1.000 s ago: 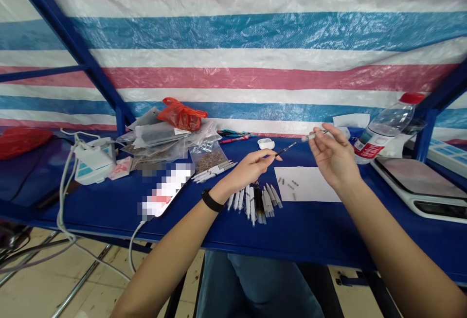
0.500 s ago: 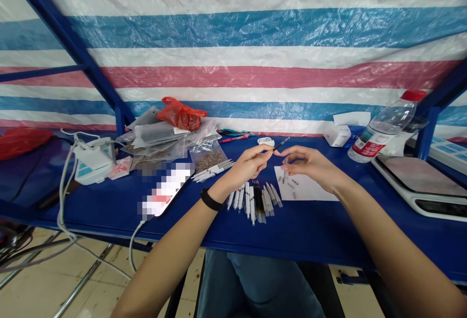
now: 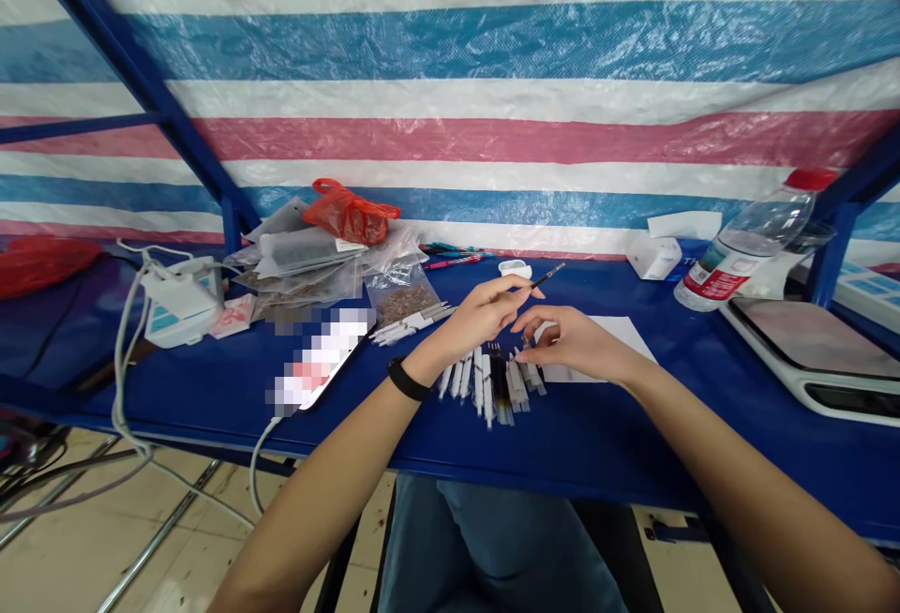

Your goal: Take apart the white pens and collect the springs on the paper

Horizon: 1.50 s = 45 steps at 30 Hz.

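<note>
My left hand (image 3: 492, 311) is closed on a thin dark stick that looks like a pen refill (image 3: 549, 274), which points up and to the right. Lower and to the right, my right hand (image 3: 566, 341) has its thumb and fingers curled together over the row of pen parts; what is between the fingertips is too small to make out. In that row lie white pen barrels (image 3: 482, 390), dark refills (image 3: 501, 397) and greyish clear pen parts (image 3: 518, 390). Under my right hand is a sheet of white paper (image 3: 629, 336), partly hidden.
Left of my hands are a phone (image 3: 334, 355), white pens (image 3: 412, 324), and plastic bags (image 3: 309, 257) with a red bag (image 3: 352, 212). A small white case (image 3: 515, 268) sits behind. Right stand a bottle (image 3: 749, 247), a tissue box (image 3: 665, 255) and a scale (image 3: 816, 341).
My right hand has moved left and down from above the paper to the greyish pen parts. My left hand stays nearly in place, still holding the refill.
</note>
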Tool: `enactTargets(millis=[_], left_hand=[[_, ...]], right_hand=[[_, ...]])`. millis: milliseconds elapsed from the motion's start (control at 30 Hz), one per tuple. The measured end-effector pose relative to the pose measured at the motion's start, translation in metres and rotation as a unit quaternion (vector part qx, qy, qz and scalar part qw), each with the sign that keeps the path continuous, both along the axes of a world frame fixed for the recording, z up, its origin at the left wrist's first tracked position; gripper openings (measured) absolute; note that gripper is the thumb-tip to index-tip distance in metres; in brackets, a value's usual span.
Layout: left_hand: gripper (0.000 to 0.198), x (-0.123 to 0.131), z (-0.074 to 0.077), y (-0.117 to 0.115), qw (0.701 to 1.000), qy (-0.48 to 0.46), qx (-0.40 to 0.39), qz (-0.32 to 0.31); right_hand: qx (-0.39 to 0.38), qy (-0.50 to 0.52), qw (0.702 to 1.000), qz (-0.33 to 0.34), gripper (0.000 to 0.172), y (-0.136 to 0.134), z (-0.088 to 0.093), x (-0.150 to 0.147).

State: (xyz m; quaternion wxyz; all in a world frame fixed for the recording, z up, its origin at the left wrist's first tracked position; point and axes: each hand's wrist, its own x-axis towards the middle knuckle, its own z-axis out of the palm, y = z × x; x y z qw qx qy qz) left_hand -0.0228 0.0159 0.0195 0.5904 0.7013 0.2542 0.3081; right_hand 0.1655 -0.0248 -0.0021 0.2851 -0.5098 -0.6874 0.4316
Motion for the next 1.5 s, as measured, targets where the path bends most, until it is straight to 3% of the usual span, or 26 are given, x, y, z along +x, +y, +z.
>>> enactTargets(millis=[167, 267, 400, 500, 633, 967, 1233, 1367, 1433, 1500], left_hand=[[0.019, 0.001, -0.005, 0.002, 1.000, -0.001, 0.000, -0.006], [0.018, 0.001, -0.007, 0.004, 1.000, -0.007, -0.002, -0.007], [0.021, 0.001, -0.009, 0.004, 1.000, -0.009, 0.010, -0.015], [0.019, 0.001, -0.008, 0.003, 1.000, -0.008, 0.014, -0.014], [0.019, 0.002, -0.006, 0.002, 1.000, 0.018, 0.010, -0.001], [0.022, 0.000, -0.008, 0.003, 0.996, 0.046, 0.072, 0.002], [0.028, 0.000, -0.011, 0.006, 0.985, 0.109, 0.128, 0.030], [0.028, 0.000, -0.013, 0.008, 0.965, 0.166, 0.185, 0.083], [0.028, -0.001, -0.014, 0.009, 0.956, 0.184, 0.202, 0.105], [0.027, -0.001, -0.013, 0.009, 0.951, 0.194, 0.209, 0.117]], right_hand=[[-0.023, 0.011, 1.000, -0.006, 0.039, -0.002, 0.003, -0.002], [-0.014, 0.057, 0.996, -0.065, 0.042, -0.003, 0.012, 0.004], [0.043, 0.174, 0.967, -0.180, 0.051, -0.004, 0.025, 0.016], [0.064, 0.246, 0.946, -0.202, 0.053, -0.003, 0.029, 0.019], [0.093, 0.259, 0.933, -0.232, 0.047, -0.001, 0.026, 0.017], [0.091, 0.252, 0.940, -0.212, 0.041, -0.003, 0.027, 0.017], [0.088, 0.248, 0.933, -0.247, 0.040, 0.000, 0.026, 0.017], [0.121, 0.183, 0.934, -0.282, 0.029, 0.002, 0.028, 0.030], [0.121, 0.057, 0.957, -0.259, 0.020, 0.001, 0.029, 0.038], [0.096, -0.101, 0.972, -0.192, 0.013, 0.000, 0.029, 0.044]])
